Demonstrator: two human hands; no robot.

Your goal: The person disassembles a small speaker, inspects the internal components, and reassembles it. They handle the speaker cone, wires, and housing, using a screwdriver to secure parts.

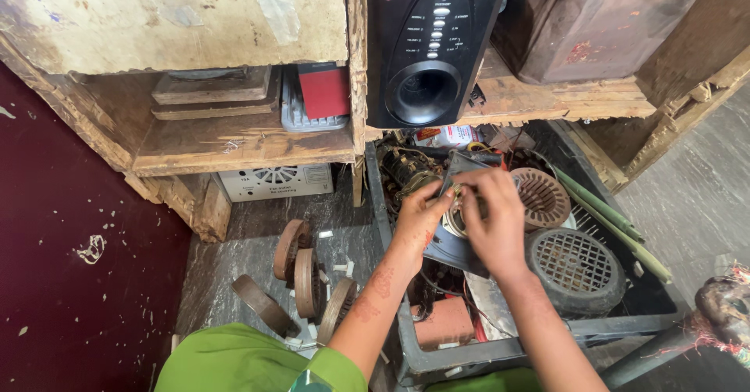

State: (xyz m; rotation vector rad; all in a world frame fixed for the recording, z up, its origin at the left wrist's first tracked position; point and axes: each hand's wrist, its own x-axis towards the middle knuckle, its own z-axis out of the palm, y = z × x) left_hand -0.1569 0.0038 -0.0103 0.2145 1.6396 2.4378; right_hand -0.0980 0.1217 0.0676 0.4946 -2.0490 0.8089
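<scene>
A small motor part (457,204), grey metal with a coil of wire on it, is held up over a dark plastic crate (469,357) of scrap parts, so the lifting out appears done while the working of the part itself appears only under way; nothing is seen detached from it yet. The left hand (418,216) is closed on the part's near edge, and the right hand (494,220) is curled over its top, its fingers (469,191) pinched at something small that cannot be made out. The part is thus kept between the two hands, touching both, above a ribbed stator ring (544,196) and a round grille (576,271) lying in the crate.
</scene>
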